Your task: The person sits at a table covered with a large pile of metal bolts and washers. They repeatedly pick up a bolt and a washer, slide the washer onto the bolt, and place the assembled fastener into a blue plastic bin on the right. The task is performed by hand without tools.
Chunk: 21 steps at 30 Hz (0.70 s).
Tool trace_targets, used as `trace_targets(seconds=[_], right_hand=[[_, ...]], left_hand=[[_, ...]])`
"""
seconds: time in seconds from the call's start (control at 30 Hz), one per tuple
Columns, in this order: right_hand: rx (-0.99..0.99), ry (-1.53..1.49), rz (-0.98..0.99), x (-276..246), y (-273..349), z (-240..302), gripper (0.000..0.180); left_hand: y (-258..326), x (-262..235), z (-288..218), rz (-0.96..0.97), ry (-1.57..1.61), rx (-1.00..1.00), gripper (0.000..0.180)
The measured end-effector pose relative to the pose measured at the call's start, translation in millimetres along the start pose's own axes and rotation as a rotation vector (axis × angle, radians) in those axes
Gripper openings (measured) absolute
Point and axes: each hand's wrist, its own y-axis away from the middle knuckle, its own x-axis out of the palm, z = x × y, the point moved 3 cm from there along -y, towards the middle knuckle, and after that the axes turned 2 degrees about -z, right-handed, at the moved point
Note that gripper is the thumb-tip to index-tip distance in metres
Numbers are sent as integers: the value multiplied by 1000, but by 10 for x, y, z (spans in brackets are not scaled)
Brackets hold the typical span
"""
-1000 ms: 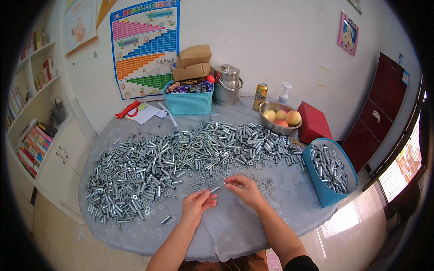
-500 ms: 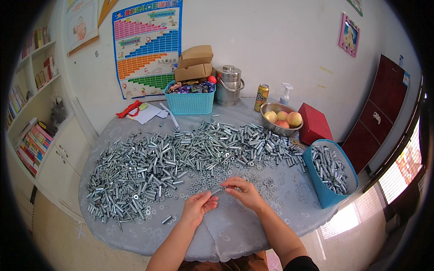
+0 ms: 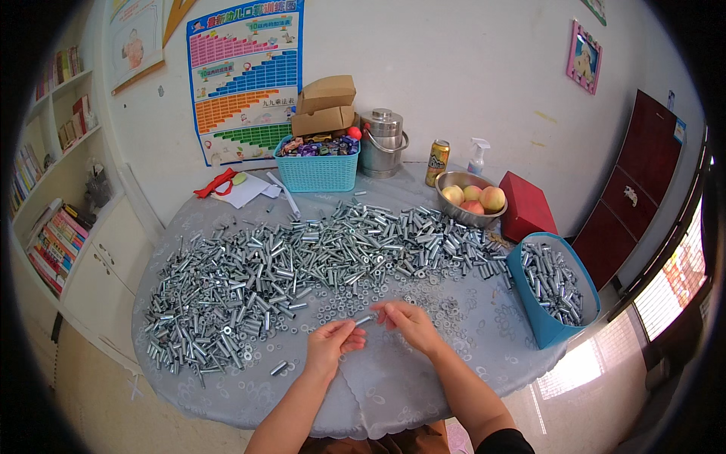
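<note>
Where both hands meet, small metal sleeve [image 3: 364, 321] pinched between left grip [image 3: 333, 342] and right grip [image 3: 404, 319] (fingertips closed on it).

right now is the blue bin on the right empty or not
Not empty: the blue bin holds a heap of metal sleeves, well below its rim.

A single head view looks steeply down from close above the near edge of the round desk [image 3: 454, 363], facing the far wall [image 3: 469, 68]; its fisheye bends the edges.
</note>
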Motion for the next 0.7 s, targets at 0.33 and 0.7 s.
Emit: trace_targets(seconds=[0.33, 0.7], right_hand=[[38, 14, 76, 16, 13, -12, 34], [-6, -46, 58, 79, 45, 113, 24]], left_hand=[[-16, -41, -24, -61, 56, 31, 18], [5, 26, -17, 14, -42, 82, 19]])
